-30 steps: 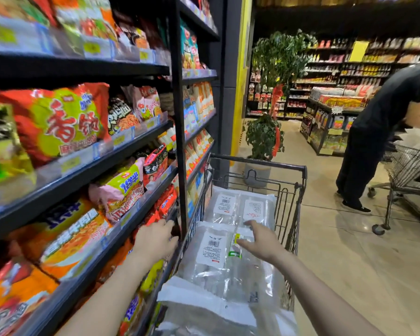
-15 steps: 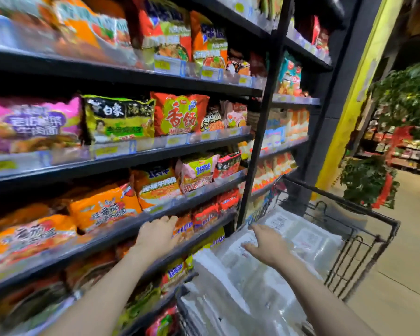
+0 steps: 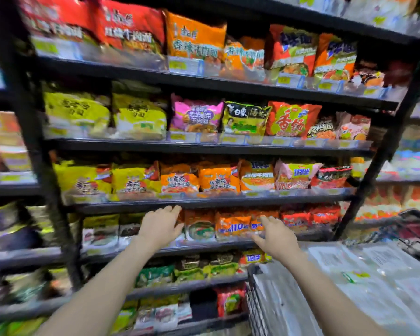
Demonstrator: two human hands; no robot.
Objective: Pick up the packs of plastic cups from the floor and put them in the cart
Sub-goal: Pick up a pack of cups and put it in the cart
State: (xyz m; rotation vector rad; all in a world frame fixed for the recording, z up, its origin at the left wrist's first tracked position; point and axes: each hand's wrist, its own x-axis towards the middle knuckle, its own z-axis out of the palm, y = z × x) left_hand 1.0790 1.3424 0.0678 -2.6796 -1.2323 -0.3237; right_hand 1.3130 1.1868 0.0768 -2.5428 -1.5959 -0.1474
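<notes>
Packs of plastic cups (image 3: pixel 349 287): clear, labelled bundles lying flat in the cart (image 3: pixel 255 309) at lower right, filling the visible part of the basket to the level of its wire rim; exact count cannot be told, at least 2 white labels show

Cart: wire basket, near corner beside the right forearm, far black rim at the right edge of the view, standing close against the shelving

Right hand (image 3: pixel 275 237): raised just beyond the cart's near corner, fingers spread and relaxed, holding nothing, level with the orange noodle packets (image 3: pixel 233 226) behind it; contact with them cannot be told

Left hand (image 3: pixel 159 229): well apart from the right, fingers extended and empty, fingertips close under the edge of the black shelf (image 3: pixel 216 202)

Shelving, farthest: 5 or more black tiers of instant noodle bags in yellow, orange, red and pink, price tags along each edge, much of it blurred

Progress, as judged: several packs already loaded and both hands free, so the placing step looks complete for those; the floor is out of view, so whether any packs remain to collect cannot be told
</notes>
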